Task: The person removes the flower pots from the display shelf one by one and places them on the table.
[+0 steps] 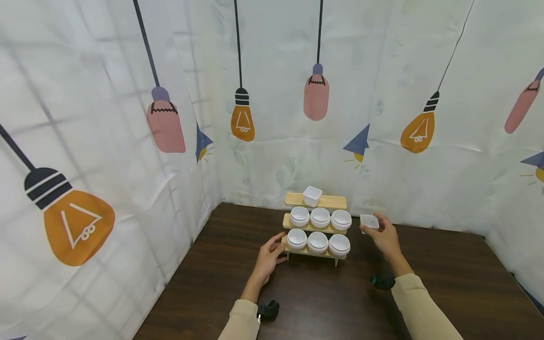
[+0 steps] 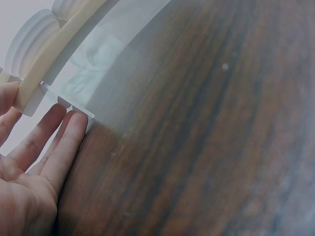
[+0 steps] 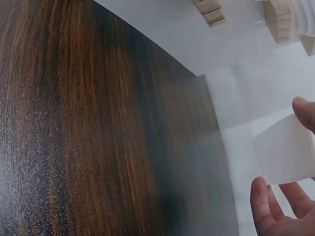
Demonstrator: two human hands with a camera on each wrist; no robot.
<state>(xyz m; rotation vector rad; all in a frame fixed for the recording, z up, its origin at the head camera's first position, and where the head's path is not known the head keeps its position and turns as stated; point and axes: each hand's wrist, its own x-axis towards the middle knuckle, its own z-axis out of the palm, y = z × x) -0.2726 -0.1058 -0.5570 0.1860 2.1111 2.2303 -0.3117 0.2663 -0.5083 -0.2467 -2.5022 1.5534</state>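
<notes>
A three-tier wooden stand (image 1: 334,202) with clear legs stands on the table. Its two lower boards each carry three round white bowls (image 1: 318,241), while one square white bowl (image 1: 312,195) sits tilted on the top board. My left hand (image 1: 268,257) holds the left end of the lowest board with thumb and forefinger; in the left wrist view the other fingers (image 2: 69,142) reach out beside a clear leg. To the right of the stand, my right hand (image 1: 386,238) grips another square white bowl (image 3: 285,150) between thumb and fingers, raised above the table.
The dark wood-grain table (image 1: 442,278) spreads around the stand and to both sides. Behind it and along the left hang pale curtains (image 1: 272,160) printed with lamps, close to the table's back edge. A dark band (image 1: 268,310) is on each wrist.
</notes>
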